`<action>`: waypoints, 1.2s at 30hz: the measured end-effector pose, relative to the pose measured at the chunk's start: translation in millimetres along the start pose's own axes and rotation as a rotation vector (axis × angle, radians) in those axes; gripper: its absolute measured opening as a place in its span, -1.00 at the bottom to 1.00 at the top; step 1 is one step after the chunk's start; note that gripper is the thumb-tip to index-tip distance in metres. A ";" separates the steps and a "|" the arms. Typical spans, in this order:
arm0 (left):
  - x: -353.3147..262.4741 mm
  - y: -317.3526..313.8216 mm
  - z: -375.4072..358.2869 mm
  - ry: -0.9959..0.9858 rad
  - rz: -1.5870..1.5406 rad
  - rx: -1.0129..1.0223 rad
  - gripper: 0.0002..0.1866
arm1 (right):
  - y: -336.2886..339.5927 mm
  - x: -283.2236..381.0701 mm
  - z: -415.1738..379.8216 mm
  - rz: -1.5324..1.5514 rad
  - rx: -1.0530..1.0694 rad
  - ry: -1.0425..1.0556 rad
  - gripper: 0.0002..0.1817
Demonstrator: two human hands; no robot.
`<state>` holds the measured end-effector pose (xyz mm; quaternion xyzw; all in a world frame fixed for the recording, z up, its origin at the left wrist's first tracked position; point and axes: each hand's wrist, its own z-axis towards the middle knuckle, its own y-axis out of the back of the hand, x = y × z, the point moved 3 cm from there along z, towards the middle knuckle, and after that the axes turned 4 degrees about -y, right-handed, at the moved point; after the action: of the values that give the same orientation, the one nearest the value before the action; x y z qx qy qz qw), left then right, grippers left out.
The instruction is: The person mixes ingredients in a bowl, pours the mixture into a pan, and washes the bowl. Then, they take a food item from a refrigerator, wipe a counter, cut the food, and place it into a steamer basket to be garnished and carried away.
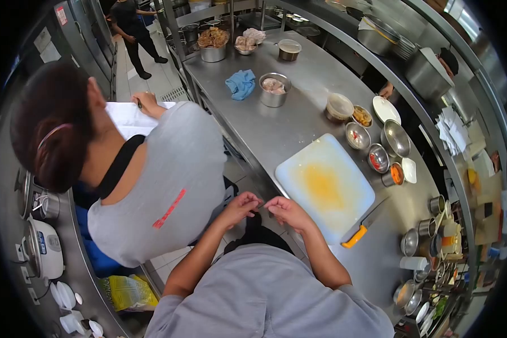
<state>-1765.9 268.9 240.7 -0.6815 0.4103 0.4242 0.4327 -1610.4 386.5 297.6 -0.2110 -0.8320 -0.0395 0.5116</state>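
Observation:
My left hand and my right hand are held close together in front of my body, near the table's edge. The fingers of both are curled in a pinch. Something small and dark may be between the fingertips, too small to make out. Just beyond my right hand lies a white cutting board with a yellow stain in its middle. A knife with a yellow-orange handle rests on the table along the board's right edge.
A co-worker in a grey shirt stands close on my left, holding a pen over white paper. Metal bowls and tubs line the table's far side. A pot of meat and a blue cloth stand further back.

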 end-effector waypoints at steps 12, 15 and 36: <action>-16.0 91.8 30.7 0.027 -0.150 -0.323 -0.87 | 73.8 67.3 123.4 0.065 0.128 0.044 -0.80; -3.5 108.0 19.7 0.059 -0.192 -0.425 -0.87 | 76.0 73.4 147.4 -0.019 0.102 0.002 -0.77; -19.0 244.5 20.1 -0.013 -0.320 -0.756 -0.74 | 51.0 123.7 344.7 0.018 0.147 -0.041 -0.70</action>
<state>-2002.7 220.8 194.0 -0.8450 0.1116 0.4769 0.2149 -1926.0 568.3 234.1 -0.1812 -0.8411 0.0305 0.5087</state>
